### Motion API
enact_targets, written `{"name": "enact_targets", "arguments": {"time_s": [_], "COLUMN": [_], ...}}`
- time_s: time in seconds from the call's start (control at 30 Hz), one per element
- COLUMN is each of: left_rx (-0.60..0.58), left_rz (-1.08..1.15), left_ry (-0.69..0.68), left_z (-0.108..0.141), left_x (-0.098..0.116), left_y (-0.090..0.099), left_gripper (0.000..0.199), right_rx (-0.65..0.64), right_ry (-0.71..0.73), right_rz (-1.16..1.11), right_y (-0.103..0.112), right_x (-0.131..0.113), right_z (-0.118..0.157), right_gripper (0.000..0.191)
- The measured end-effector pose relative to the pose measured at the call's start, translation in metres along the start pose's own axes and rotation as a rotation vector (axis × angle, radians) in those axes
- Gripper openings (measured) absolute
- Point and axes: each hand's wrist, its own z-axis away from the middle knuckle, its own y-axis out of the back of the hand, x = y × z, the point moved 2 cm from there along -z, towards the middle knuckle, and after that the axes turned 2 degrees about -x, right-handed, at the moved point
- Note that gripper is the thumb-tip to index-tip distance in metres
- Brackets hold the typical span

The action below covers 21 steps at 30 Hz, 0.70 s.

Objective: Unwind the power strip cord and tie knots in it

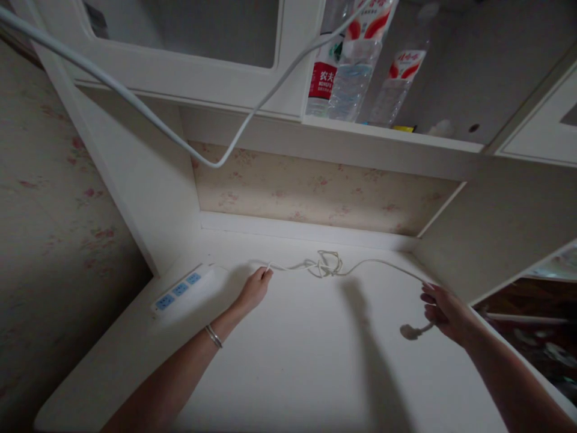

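Note:
A white power cord (378, 261) runs across the white desk, with a tangled knot in it near the back edge. My left hand (255, 290) is closed on the cord to the left of the tangle. On the other side my right hand (444, 310) grips the cord close to its end, and the plug (410, 332) hangs just below those fingers. The white power strip (180, 290) with blue socket faces lies on the desk, left of my left hand. A thin stretch of cord shows between strip and left hand.
Above the desk (279, 373) is a white cabinet; plastic bottles (356, 78) stand on its open shelf. A thick white cable (153, 117) loops down in front of it at upper left. Side panels (505, 222) bound the desk, and flowered wallpaper (306, 186) covers the back.

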Motion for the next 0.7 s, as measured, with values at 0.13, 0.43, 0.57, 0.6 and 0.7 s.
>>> {"name": "enact_targets", "arguments": {"time_s": [0.13, 0.43, 0.57, 0.6, 0.7], "left_rx": [-0.053, -0.164, -0.190, -0.197, -0.221], "left_rz": [-0.082, -0.413, -0.507, -0.525, -0.572], "left_ry": [-0.086, -0.191, -0.216, -0.220, -0.228], "left_z": [0.001, 0.011, 0.016, 0.018, 0.021], "left_x": [0.012, 0.015, 0.015, 0.015, 0.014], "left_y": [-0.047, -0.072, -0.070, -0.070, -0.068], "left_gripper": [0.037, 0.024, 0.028, 0.028, 0.032], "right_rx": [-0.146, -0.536, -0.601, -0.595, -0.456], "right_ry": [0.080, 0.189, 0.238, 0.257, 0.377], "right_rz": [-0.062, 0.218, 0.437, 0.481, 0.703], "right_y": [-0.045, -0.074, -0.048, -0.039, -0.017], "right_x": [-0.036, -0.067, -0.064, -0.063, -0.063], "right_z": [0.046, 0.103, 0.100, 0.097, 0.087], "right_gripper": [0.069, 0.039, 0.046, 0.046, 0.040]}}
